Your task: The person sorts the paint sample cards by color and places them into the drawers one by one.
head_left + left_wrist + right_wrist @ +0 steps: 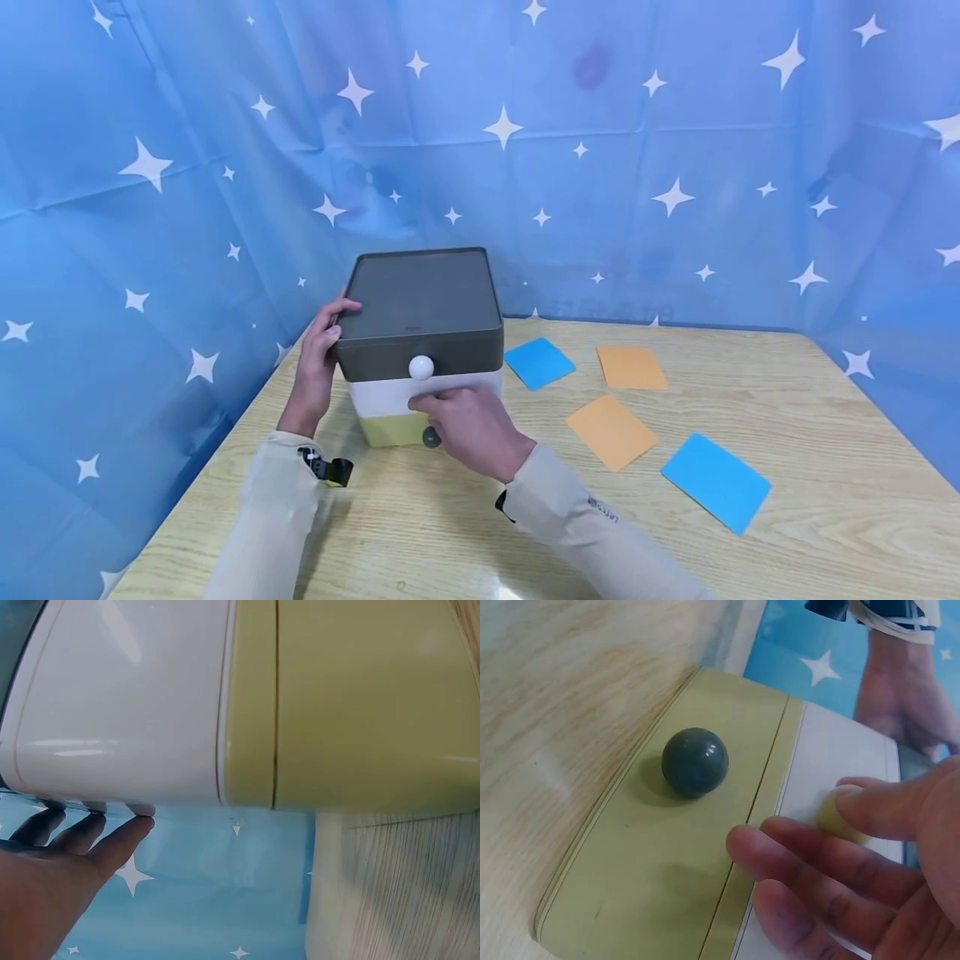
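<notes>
Nearest to you, your right hand (471, 429) sits right up against the front of the little three-drawer box (420, 346), and that's the relation that matters: the yellowish knob (840, 817) of the white middle drawer (375, 398) is directly at your fingertips. In the right wrist view your thumb looks to be on it and the other fingers are curled loosely beside it, so it reads as a light pinch, though I can't see whether the fingers close in behind it. The drawer fronts face you, so each drawer's travel runs straight toward you along the wooden table (825, 500). Just below your fingers is the dark round knob (694, 761) on the yellow-green bottom drawer (667, 855), untouched, and just above your hand is the white knob (421, 367) on the grey top drawer (450, 354). Your left hand (318, 367) is flat on the left side of the box with straight fingers reaching to the back edge and thumb hooked over the top rim, bracing rather than gripping. All three drawers look closed. Off to the right, well apart from the box, lie four paper squares: a near blue one (716, 482), an orange one (611, 432), then another orange (632, 367) and blue (538, 362) farther back. Nothing lies in front of the drawers except your own hand. Behind it all hangs the blue starry cloth (675, 125).
</notes>
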A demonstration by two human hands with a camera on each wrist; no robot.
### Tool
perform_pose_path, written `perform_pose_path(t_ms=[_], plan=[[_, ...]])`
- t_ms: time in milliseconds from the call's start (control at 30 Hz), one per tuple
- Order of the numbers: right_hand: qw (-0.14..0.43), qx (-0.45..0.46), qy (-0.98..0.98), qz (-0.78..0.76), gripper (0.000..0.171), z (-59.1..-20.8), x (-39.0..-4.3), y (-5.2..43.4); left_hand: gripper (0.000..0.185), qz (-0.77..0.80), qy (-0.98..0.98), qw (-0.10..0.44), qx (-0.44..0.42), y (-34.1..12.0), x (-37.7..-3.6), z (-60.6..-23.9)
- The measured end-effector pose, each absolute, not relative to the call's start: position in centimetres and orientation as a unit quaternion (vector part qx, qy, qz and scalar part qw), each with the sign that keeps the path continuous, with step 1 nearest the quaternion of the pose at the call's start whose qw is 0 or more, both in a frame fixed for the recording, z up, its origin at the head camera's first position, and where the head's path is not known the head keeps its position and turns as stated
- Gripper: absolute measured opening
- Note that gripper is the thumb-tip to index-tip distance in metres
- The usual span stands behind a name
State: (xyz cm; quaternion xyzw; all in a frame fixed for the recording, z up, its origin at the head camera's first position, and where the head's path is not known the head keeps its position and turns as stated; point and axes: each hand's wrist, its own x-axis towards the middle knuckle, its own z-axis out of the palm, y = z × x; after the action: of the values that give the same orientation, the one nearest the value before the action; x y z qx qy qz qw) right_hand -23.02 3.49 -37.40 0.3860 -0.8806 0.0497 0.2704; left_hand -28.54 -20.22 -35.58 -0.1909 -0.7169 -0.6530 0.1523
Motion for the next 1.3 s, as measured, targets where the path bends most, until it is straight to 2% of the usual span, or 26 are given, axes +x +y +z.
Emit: perform_pose_path(t_ms=[300, 667, 1300], plan=[[0.311, 0.405, -0.858, 0.043, 0.032, -37.5, -21.1, 3.5, 0.045, -0.645, -0.73, 0.132, -0.184, -20.9, -28.5, -35.2], [0.308, 0.428, -0.849, 0.035, 0.033, -37.4, -18.4, 3.8, 0.047, -0.632, -0.747, 0.114, -0.171, -21.6, -27.9, -34.8], [0.293, 0.427, -0.855, 0.02, 0.033, -37.1, -16.3, 4.4, 0.048, -0.622, -0.755, 0.113, -0.174, -20.9, -28.0, -35.1]])
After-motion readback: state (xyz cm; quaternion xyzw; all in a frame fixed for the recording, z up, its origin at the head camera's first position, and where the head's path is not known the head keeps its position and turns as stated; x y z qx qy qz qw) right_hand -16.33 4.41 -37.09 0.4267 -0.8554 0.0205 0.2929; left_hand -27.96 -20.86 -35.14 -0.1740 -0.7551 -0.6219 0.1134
